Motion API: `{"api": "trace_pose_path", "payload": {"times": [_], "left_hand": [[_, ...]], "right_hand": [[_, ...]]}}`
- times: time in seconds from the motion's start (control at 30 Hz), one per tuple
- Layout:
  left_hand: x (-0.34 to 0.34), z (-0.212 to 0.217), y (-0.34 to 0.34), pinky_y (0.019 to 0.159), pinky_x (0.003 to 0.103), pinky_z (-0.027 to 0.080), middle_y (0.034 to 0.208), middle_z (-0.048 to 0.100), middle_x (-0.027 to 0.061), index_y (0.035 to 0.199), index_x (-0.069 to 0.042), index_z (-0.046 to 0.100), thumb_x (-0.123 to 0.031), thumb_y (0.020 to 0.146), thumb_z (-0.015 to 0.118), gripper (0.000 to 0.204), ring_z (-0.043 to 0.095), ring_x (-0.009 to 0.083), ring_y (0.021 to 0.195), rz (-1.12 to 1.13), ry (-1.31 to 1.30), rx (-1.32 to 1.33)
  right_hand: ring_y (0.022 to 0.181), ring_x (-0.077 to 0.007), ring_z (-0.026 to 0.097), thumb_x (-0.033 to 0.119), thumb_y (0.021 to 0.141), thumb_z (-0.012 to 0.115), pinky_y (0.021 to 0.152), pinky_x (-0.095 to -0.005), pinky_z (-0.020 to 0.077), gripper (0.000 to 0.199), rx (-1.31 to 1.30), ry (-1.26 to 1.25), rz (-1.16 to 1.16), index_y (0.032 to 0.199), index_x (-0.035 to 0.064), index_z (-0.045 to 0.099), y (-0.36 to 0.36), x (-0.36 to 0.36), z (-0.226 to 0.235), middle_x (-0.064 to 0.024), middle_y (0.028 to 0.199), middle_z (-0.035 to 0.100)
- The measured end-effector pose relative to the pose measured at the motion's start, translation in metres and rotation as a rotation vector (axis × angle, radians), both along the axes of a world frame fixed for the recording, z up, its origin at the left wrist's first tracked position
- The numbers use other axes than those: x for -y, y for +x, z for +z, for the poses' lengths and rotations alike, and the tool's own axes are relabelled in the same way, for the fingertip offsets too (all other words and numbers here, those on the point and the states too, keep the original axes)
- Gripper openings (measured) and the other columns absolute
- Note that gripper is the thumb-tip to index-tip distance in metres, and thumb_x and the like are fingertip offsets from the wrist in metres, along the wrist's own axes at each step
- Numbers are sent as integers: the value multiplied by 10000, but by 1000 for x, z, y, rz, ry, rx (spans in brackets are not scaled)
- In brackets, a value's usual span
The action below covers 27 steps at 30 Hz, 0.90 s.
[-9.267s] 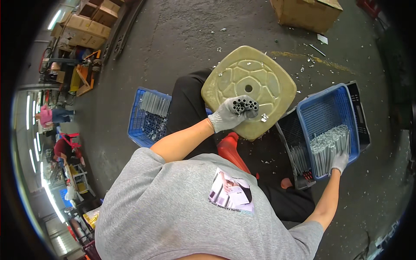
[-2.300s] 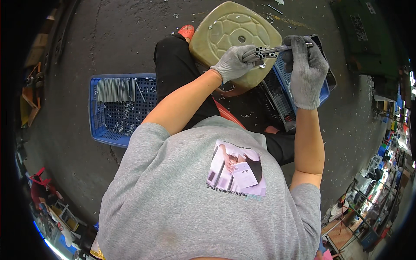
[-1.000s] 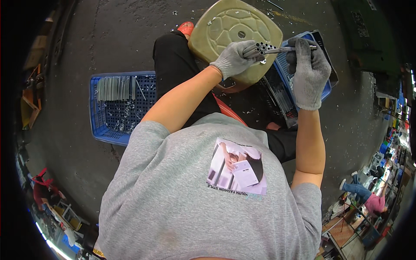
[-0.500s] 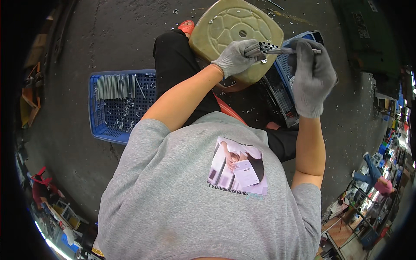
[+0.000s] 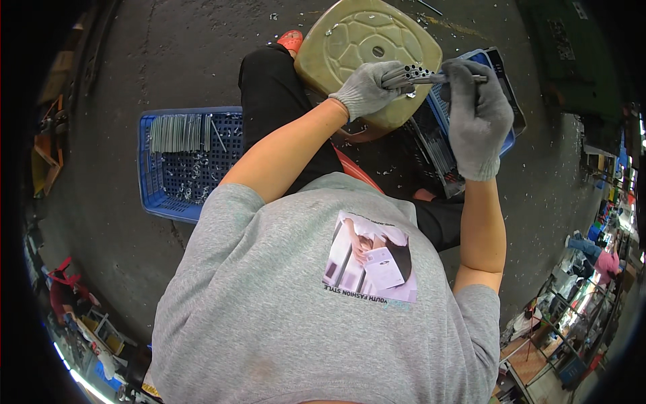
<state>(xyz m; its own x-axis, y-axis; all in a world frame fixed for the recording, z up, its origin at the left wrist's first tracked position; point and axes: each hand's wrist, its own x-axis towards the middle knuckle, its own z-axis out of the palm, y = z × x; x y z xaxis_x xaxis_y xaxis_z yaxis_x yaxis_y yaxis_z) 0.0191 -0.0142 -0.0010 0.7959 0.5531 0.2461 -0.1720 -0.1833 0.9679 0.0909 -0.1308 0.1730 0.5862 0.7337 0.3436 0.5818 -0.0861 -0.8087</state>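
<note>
My left hand (image 5: 367, 91), in a grey knit glove, is closed round a bundle of thin metal tubes (image 5: 412, 74) whose open ends point right. From that bundle's end a single metal tube (image 5: 431, 79) runs across to my gloved right hand (image 5: 479, 121). The thumb and fingers of the right hand pinch it, and its far tip sticks out past them. Both hands are over the right side of a yellowish plastic stool (image 5: 367, 30). Whether the single tube touches the bundle's ends I cannot tell.
To the left, a blue plastic basket (image 5: 149, 185) holds a row of metal tubes (image 5: 178, 133) and scattered shiny bits. Another blue basket (image 5: 441, 104) sits right of the stool, partly behind my right hand. Metal scraps dot the dark floor (image 5: 195, 47). Far right, a person (image 5: 602, 259) is bent over.
My right hand has shifted slightly left, sliding the single tube toward the bundle or its fingers along it. My left hand and the bundle have hardly moved.
</note>
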Motion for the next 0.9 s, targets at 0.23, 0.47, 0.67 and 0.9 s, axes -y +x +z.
{"api": "trace_pose_path", "payload": {"times": [0.23, 0.47, 0.67, 0.9], "left_hand": [[-1, 6, -2, 635, 213, 459, 790, 623, -50, 932, -49, 627, 59, 758, 679, 211, 490, 85, 654, 6, 51, -48], [-1, 7, -3, 623, 211, 446, 798, 621, -44, 912, -41, 607, 45, 763, 693, 192, 488, 85, 650, 14, 94, -54], [-1, -4, 1, 610, 341, 477, 771, 660, 44, 904, -93, 632, -176, 768, 738, 191, 582, 249, 624, 58, 97, -7], [0, -13, 3, 620, 233, 459, 804, 626, -33, 931, -36, 597, 9, 766, 713, 206, 493, 85, 637, 49, 103, 14]], "right_hand": [[580, -38, 525, 111, 949, 601, 516, -162, 399, 128, 212, 19, 81, 974, 17, 683, -3, -1, 5, -9, 747, 666], [566, -85, 553, 98, 909, 641, 508, -199, 422, 98, -181, 67, -86, 937, 11, 673, -1, -6, -6, -31, 700, 656], [573, -83, 551, 98, 910, 639, 515, -196, 420, 96, -235, -29, -121, 933, 10, 671, -2, -6, -1, -27, 694, 647], [597, -48, 531, 110, 950, 593, 533, -174, 415, 124, 128, -38, 89, 955, 16, 673, -1, -10, 0, -19, 725, 652]]}}
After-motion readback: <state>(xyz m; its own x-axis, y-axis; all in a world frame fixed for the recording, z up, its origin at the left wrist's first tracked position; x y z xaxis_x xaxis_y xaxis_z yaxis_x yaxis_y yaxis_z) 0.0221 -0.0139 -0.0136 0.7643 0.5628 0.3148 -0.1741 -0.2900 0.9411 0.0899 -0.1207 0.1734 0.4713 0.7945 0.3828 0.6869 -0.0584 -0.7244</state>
